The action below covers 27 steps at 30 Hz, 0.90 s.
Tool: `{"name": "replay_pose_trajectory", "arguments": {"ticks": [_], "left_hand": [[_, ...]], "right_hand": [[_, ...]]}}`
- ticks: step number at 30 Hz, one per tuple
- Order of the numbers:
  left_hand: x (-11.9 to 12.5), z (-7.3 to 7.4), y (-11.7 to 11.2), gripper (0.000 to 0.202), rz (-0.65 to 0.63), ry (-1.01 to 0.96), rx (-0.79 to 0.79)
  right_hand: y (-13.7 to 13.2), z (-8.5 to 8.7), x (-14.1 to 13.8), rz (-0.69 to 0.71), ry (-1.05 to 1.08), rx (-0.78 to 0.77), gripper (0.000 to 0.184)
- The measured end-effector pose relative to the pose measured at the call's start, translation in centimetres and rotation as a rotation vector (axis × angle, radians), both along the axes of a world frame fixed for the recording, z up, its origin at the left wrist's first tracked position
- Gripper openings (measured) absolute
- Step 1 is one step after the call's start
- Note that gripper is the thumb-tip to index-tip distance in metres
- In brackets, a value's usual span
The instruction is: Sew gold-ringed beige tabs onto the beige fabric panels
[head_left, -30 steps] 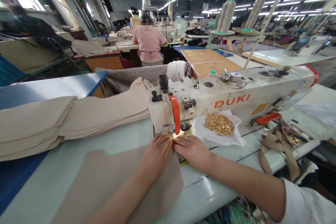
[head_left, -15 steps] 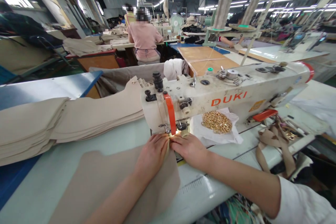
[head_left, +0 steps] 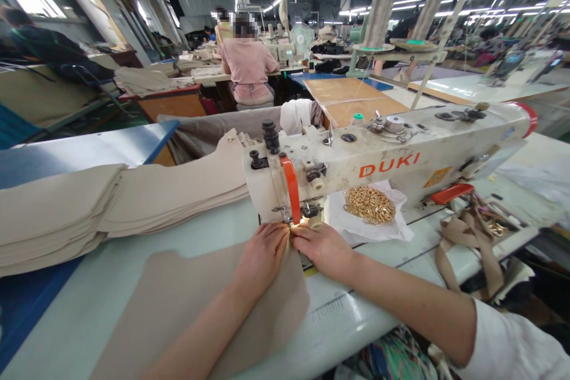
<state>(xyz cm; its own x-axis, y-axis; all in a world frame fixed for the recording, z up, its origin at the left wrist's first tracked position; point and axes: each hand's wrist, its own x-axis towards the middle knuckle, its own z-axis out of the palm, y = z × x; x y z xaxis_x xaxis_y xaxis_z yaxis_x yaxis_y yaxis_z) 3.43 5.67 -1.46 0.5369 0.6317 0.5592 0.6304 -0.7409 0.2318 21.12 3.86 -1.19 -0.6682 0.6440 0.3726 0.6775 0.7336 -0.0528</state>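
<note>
A white sewing machine (head_left: 392, 157) with an orange guard (head_left: 291, 190) stands before me, its needle area lit. A beige fabric piece (head_left: 187, 291) lies flat on the table and runs up to the needle. My left hand (head_left: 262, 252) grips its edge just left of the needle, fingers closed and bunching the cloth. From the right, my right hand (head_left: 325, 249) pinches the same edge close to the presser foot. The fingertips of both hands almost meet there. The needle and the exact stitching spot are hidden by the guard and my fingers.
A stack of beige fabric pieces (head_left: 178, 196) lies left of the machine. Gold metal rings (head_left: 369, 205) sit on white cloth (head_left: 333, 222) behind my right hand. Beige straps (head_left: 463, 237) hang at the right. A person in pink (head_left: 249, 65) sits ahead, facing away.
The view has shifted slightly, so the machine and stack sit a little farther right. Both hands stay at the fabric edge near the needle, with hardly any visible movement.
</note>
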Motion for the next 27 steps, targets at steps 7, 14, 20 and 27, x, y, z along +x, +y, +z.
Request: {"name": "replay_pose_trajectory", "arguments": {"ticks": [7, 14, 20, 27], "left_hand": [[-0.3, 0.2, -0.8, 0.027, 0.013, 0.034, -0.074], [-1.0, -0.1, -1.8, 0.034, 0.052, 0.183, -0.048], [-1.3, -0.8, -1.5, 0.037, 0.028, 0.269, -0.027], [-1.6, -0.8, -1.3, 0.037, 0.019, 0.328, 0.036]], "right_hand": [[-0.4, -0.1, 0.3, 0.002, 0.021, 0.022, 0.008], [-0.6, -0.1, 0.4, 0.092, 0.019, 0.020, 0.009], [-0.5, 0.1, 0.3, 0.104, 0.006, 0.002, 0.008], [-0.1, -0.2, 0.3, 0.092, -0.007, 0.012, 0.009]]}}
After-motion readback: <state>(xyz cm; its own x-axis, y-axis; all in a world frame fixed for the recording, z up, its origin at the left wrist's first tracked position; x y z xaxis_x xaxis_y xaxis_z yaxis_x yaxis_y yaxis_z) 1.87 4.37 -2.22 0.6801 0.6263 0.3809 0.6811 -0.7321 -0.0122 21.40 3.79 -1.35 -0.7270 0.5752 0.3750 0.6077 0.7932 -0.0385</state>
